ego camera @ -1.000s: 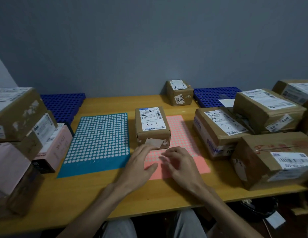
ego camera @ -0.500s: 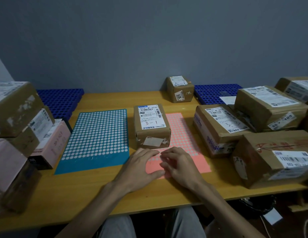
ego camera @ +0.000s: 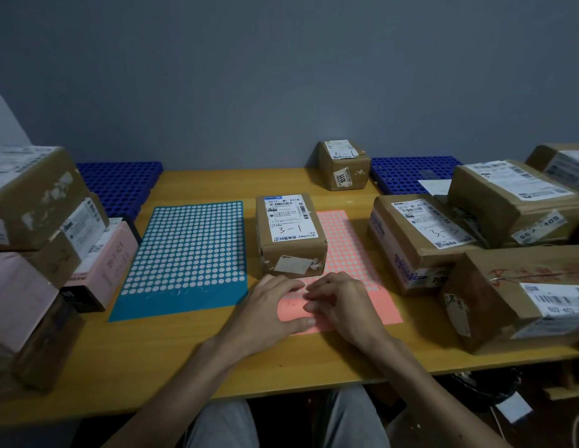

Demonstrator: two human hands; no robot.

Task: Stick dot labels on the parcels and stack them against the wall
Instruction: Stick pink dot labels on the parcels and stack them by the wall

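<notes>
At the near end of the pink dot-label sheet [ego camera: 346,234], the left hand [ego camera: 268,305] lies flat, thumb pressing the paper. The right hand [ego camera: 343,302] curls its fingertips onto it; whether they pinch a dot cannot be told. Just behind them, the parcel marked 3-1 [ego camera: 289,227] sits on that sheet.

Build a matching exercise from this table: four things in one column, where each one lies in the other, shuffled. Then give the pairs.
Things
1. blue dot sheet
2. pink dot sheet
3. parcel marked 3-1
4. small parcel

Places
A. far end of the table, near the wall
B. near end under the left hand and right hand
C. just beyond both hands
D. flat, untouched, left of the 3-1 parcel

Pairs: 1-D, 2-B, 3-C, 4-A
</notes>
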